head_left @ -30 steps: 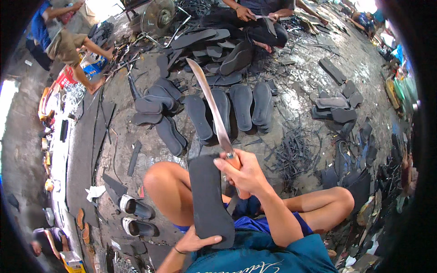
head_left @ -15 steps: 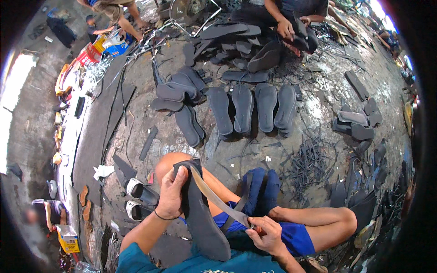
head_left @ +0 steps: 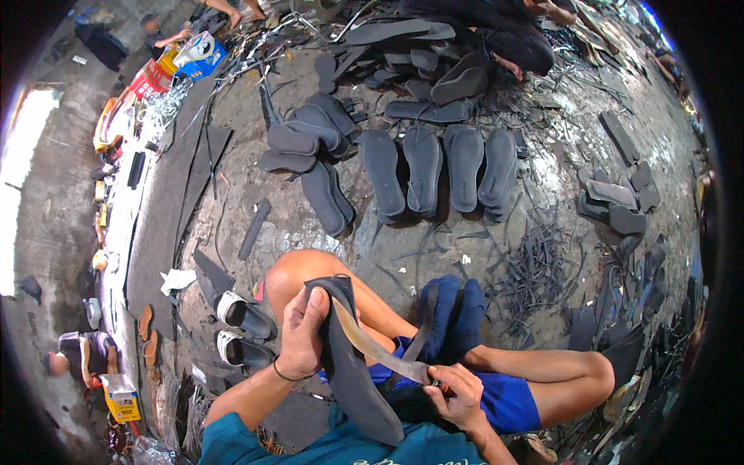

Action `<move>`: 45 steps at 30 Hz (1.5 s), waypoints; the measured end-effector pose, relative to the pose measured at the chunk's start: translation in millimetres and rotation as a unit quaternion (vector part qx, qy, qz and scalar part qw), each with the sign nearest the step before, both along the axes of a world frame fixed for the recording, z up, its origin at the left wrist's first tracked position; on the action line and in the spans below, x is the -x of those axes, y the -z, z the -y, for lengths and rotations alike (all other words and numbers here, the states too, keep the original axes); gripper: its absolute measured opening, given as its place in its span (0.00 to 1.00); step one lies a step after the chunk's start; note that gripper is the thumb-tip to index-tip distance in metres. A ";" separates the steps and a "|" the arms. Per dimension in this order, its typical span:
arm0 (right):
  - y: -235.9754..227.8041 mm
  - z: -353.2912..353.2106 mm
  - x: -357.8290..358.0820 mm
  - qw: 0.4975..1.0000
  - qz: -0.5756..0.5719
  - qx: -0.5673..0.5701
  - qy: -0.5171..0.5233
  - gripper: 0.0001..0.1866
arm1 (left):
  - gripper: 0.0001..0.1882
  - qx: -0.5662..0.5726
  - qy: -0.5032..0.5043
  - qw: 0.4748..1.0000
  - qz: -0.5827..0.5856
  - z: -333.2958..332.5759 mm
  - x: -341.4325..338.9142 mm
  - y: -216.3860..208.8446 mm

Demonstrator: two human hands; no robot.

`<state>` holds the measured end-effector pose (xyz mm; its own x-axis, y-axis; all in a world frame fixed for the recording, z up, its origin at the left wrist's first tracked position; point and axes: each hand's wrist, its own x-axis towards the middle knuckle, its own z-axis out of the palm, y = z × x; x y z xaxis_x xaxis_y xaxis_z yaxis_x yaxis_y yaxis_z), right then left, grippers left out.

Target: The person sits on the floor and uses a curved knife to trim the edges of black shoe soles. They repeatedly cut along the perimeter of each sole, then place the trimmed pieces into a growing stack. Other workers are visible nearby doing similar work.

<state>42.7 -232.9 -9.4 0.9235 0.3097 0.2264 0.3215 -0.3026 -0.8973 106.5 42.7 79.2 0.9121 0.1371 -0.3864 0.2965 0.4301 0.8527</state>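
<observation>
My left hand (head_left: 302,329) is closed around the upper end of a black foam shoe sole (head_left: 356,391), which slants down toward my lap. My right hand (head_left: 457,395) grips the dark handle of a long, curved knife (head_left: 387,358). Its grey-tan blade runs up to the left along the sole's right edge, its far end close to my left fingers. A thin dark strip (head_left: 422,335) hangs beyond the blade, over my blue shorts; where its lower end goes is hidden.
Soles stand in a row (head_left: 422,170) ahead, with a sole pile (head_left: 418,62) behind them near another person's legs. Thin black offcuts (head_left: 542,263) heap on the right. Two black-and-white slippers (head_left: 246,316) lie left of my knee. Sole pieces (head_left: 620,198) sit far right.
The view has shifted slightly, and the co-worker's hands at the top have mostly left the picture. Both my hands keep their grips, with the blade still along the sole's edge.
</observation>
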 end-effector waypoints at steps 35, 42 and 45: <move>-157.7 30.1 -151.7 0.913 -0.267 -0.139 -0.275 0.27 | 0.33 -0.364 0.351 0.842 0.189 41.4 -95.4 -114.0; -100.2 18.6 -104.2 0.924 -0.256 -0.220 -0.182 0.26 | 0.26 0.159 0.208 0.964 0.039 66.5 33.3 16.6; -91.1 14.2 -86.6 0.973 -0.166 -0.126 -0.101 0.26 | 0.21 0.347 -0.019 0.924 0.161 116.4 1.6 -8.9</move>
<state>129.3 -247.1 81.7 0.8846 0.4660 0.0193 0.0319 -0.0192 -0.9993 104.9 -73.7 88.1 0.9947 -0.0073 -0.1023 0.0487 0.9110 0.4094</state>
